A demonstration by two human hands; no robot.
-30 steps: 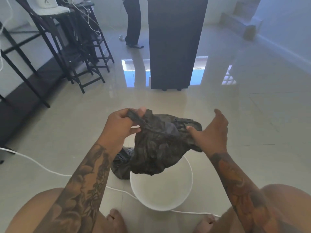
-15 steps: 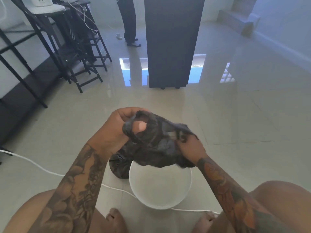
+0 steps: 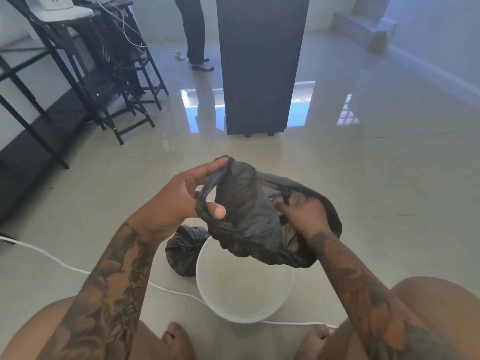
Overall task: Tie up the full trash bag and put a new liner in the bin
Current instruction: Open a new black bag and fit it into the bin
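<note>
A: Where is the bin (image 3: 244, 294)?
B: Lower centre, on the floor (image 3: 389, 190), with the tied bag (image 3: 181, 253) touching its left side.
A: And the liner (image 3: 249, 216)?
B: Above the bin, between the hands: left hand (image 3: 179, 201) at its left edge, right hand (image 3: 304, 216) inside its mouth.
A: Behind?
B: A cabinet (image 3: 259, 63) top centre, stools (image 3: 104, 74) upper left

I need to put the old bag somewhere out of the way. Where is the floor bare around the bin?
Bare tile lies right of the white bin, and ahead between it and the dark cabinet. Its left is crowded: the tied bag touches it, and a white cord runs behind. Stools fill the far left.
</note>
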